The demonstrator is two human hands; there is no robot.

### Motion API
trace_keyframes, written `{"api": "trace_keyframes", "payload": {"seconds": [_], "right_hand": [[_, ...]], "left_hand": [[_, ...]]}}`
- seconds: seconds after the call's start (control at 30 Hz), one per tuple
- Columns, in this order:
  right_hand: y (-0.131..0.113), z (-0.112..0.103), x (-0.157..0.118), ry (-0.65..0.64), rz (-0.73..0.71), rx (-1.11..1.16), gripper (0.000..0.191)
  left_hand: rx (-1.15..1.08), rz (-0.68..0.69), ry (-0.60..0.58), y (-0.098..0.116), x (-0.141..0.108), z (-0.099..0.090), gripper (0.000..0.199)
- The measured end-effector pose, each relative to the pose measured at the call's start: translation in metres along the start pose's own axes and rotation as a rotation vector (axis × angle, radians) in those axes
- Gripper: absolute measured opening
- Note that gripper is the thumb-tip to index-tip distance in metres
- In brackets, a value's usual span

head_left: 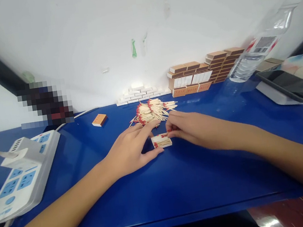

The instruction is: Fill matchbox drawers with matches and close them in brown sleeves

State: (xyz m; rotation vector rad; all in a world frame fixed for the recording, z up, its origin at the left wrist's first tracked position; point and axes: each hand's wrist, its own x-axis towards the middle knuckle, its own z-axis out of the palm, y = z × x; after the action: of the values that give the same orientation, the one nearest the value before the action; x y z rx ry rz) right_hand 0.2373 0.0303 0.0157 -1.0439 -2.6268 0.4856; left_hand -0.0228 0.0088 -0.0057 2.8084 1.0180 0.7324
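Match tray [156, 139] sat mid-counter [195, 186], left hand [131, 148] bracketing it lightly from 9 o'clock, right hand [188, 127] pinching matches [166, 135] at 2. Risk, I figured: knuckles brushing the 12-o'clock match pile [151, 111], scattering sticks.

The head camera looks forward, down over the table [184, 187].

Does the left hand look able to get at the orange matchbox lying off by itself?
Probably yes: only blue tabletop shows between the left hand and the orange matchbox, though that hand is at the white tray.
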Motion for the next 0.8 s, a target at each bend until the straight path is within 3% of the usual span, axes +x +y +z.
{"api": "trace_keyframes", "payload": {"seconds": [0.17, 0.5, 0.63, 0.8], "right_hand": [[-0.012, 0.013, 0.002, -0.002, -0.086, -0.08, 0.013], [0.0, -0.015, -0.006, -0.049, -0.041, 0.036, 0.022], [0.002, -0.011, -0.006, -0.104, -0.041, 0.056, 0.014], [0.001, -0.004, -0.006, -0.085, -0.031, 0.032, 0.014]], "left_hand": [[-0.009, 0.0, -0.011, 0.001, 0.0, 0.002, 0.068], [0.0, -0.004, -0.002, 0.001, -0.001, 0.0, 0.068], [0.003, -0.022, -0.034, 0.002, -0.001, -0.001, 0.067], [0.009, -0.027, -0.031, 0.001, -0.001, -0.001, 0.067]]}}
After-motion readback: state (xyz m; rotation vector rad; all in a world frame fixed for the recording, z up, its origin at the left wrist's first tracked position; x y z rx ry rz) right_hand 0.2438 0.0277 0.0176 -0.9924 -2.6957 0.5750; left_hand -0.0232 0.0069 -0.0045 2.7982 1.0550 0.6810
